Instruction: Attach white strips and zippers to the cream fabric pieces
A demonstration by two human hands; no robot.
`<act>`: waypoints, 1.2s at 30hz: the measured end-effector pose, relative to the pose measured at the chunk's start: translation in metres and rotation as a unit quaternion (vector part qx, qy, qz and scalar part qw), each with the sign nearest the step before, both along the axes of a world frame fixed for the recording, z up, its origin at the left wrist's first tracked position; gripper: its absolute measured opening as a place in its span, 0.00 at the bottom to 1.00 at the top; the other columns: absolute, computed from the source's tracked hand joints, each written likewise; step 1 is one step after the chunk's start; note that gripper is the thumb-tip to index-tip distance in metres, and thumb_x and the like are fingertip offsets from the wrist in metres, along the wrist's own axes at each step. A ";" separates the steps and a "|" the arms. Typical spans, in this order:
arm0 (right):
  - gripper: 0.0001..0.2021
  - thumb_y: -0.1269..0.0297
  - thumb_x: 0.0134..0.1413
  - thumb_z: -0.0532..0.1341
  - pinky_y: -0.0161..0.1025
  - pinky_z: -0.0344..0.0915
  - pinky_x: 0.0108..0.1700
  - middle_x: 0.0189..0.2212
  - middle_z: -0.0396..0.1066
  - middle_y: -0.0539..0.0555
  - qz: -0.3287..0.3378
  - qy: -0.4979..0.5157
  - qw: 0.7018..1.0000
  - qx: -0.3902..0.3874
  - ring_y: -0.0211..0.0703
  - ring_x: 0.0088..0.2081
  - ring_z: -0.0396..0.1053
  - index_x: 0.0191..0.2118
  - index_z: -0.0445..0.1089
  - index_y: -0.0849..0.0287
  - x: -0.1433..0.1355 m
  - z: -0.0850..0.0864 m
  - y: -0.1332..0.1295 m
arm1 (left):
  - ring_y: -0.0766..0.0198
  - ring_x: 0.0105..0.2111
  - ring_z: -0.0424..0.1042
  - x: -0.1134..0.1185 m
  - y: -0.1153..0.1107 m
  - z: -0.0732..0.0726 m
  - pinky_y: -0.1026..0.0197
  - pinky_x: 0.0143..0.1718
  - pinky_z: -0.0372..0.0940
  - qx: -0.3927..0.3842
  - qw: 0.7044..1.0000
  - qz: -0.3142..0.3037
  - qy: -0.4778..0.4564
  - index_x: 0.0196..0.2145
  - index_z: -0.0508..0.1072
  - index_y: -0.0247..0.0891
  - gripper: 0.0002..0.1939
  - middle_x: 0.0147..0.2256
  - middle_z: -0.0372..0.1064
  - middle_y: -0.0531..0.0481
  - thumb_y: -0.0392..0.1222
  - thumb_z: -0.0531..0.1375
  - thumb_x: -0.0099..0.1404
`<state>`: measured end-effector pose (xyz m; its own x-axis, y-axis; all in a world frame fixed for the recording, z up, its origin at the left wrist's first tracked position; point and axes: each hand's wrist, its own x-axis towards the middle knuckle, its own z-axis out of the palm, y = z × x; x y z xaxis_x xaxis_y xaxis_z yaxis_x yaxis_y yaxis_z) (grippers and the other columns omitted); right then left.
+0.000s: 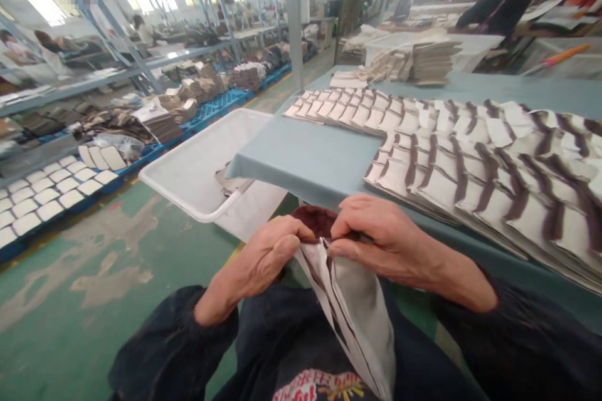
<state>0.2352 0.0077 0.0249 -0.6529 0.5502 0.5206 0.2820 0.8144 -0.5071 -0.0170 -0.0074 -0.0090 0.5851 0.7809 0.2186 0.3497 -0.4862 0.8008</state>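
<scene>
Between my hands hangs a light grey fabric piece [362, 301] with a dark maroon inside showing at its upper edge. My left hand [270, 250] pinches that edge on the left side, thumb against the cloth. Just across a seam, my right hand [376, 232] grips the same edge with its fingers closed. The lower part of the cloth drapes down over my lap. On the table to the right, rows of overlapping cream and dark brown fabric pieces [442, 175] lie in stacks.
A blue-grey covered table [305, 153] stands ahead. At its left is a white plastic bin [188, 166] with some cloth inside. Grey stacks [433, 62] sit at the table's back. Blue pallets [221, 106] with piled goods line the left aisle. A person [503, 6] stands at far right.
</scene>
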 end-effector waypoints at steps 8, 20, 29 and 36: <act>0.18 0.53 0.66 0.64 0.33 0.55 0.26 0.23 0.66 0.46 -0.020 0.043 0.973 -0.224 0.33 0.24 0.58 0.28 0.68 0.59 0.005 -0.012 0.009 | 0.63 0.31 0.68 0.025 0.005 0.029 0.62 0.36 0.63 -0.049 0.997 -0.024 -0.053 0.39 0.76 0.36 0.21 0.32 0.71 0.51 0.51 0.49 0.78; 0.22 0.45 0.64 0.63 0.33 0.49 0.24 0.22 0.59 0.44 -0.006 0.067 0.929 -0.363 0.32 0.23 0.49 0.30 0.68 0.60 0.002 -0.055 -0.012 | 0.67 0.28 0.64 0.023 -0.008 -0.010 0.65 0.29 0.61 -0.179 0.983 -0.013 -0.040 0.37 0.77 0.32 0.12 0.29 0.71 0.51 0.44 0.59 0.69; 0.08 0.61 0.61 0.63 0.34 0.58 0.29 0.26 0.70 0.48 -0.047 0.016 0.941 -0.334 0.35 0.27 0.63 0.33 0.71 0.60 0.000 -0.050 -0.018 | 0.68 0.26 0.65 0.025 -0.016 -0.005 0.65 0.31 0.60 -0.037 0.999 -0.007 0.021 0.36 0.78 0.34 0.10 0.27 0.73 0.53 0.35 0.56 0.69; 0.06 0.65 0.57 0.61 0.34 0.62 0.32 0.27 0.73 0.48 -0.047 -0.010 0.953 -0.301 0.36 0.28 0.67 0.31 0.71 0.59 -0.005 -0.038 -0.017 | 0.68 0.25 0.61 0.026 -0.018 -0.002 0.65 0.28 0.57 -0.152 0.987 0.022 -0.044 0.29 0.74 0.34 0.11 0.24 0.66 0.54 0.41 0.57 0.65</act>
